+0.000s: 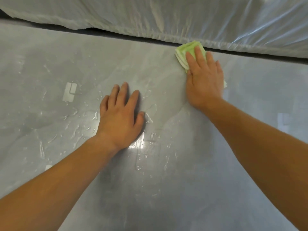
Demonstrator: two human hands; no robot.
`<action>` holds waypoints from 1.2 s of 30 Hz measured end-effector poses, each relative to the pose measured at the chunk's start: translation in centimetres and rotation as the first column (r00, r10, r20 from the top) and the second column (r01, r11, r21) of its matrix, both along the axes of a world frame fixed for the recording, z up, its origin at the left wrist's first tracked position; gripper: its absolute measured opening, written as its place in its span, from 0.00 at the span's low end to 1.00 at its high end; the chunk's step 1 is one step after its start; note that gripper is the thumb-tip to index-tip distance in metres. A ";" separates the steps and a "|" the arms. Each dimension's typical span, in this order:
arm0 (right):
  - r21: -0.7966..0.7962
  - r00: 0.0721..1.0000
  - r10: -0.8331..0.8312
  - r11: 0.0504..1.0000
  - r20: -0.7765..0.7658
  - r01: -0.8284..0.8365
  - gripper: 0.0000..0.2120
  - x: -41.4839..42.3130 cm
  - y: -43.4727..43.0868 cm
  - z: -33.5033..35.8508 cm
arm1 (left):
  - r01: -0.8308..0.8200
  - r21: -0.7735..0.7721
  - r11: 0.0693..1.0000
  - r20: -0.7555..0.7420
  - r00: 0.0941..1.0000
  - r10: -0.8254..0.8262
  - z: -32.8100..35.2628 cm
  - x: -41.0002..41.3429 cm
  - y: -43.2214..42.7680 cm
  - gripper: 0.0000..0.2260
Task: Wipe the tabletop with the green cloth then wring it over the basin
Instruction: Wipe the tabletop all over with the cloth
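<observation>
The grey tabletop (66, 67) fills the view, with water drops and streaks across its middle. A folded green cloth (185, 50) lies flat near the table's far edge. My right hand (204, 79) presses down on the cloth with flat, spread fingers and covers most of it. To the left and nearer me, my left hand (120, 115) rests palm down on the wet surface, fingers apart, holding nothing. No basin is in view.
Clear plastic sheeting (166, 17) over something bulky runs along the far edge of the table, just beyond the cloth. A dark gap (116, 33) separates it from the tabletop. Puddles of water (140, 144) shine near my left wrist.
</observation>
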State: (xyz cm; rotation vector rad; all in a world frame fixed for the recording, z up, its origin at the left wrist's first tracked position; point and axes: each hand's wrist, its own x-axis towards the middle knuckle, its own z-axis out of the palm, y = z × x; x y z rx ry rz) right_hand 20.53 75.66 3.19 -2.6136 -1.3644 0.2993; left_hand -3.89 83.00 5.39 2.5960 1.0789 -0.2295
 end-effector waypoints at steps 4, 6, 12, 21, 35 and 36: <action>-0.036 0.910 0.414 0.910 -0.002 -0.414 0.24 -2.4 -3.1 0.6 | -0.032 -0.043 0.999 0.064 0.997 0.035 0.3 -0.1 0.1 0.25; -0.039 0.922 0.386 0.922 -0.009 -0.386 0.24 -0.9 -2.2 0.7 | -0.044 -0.064 0.997 0.093 0.994 0.050 0.4 0.0 0.2 0.24; 0.017 0.990 0.142 0.990 0.005 -0.142 0.25 -4.6 1.4 -0.2 | -0.005 -0.095 0.995 0.174 0.985 0.021 0.4 -1.1 0.2 0.22; 0.010 1.000 0.011 1.000 -0.002 -0.011 0.26 -2.0 -4.6 0.0 | 0.058 -0.035 0.998 0.069 0.996 -0.056 0.3 -3.9 -1.3 0.25; 0.000 0.946 -0.322 0.947 -0.040 0.322 0.28 -12.6 -8.3 0.0 | 0.117 -0.119 0.986 0.091 0.990 -0.106 0.7 -8.1 -2.9 0.25; 0.002 0.958 -0.282 0.959 -0.044 0.283 0.28 -14.9 -8.8 0.1 | 0.120 -0.121 0.985 0.089 0.990 -0.110 0.7 -8.3 -3.0 0.25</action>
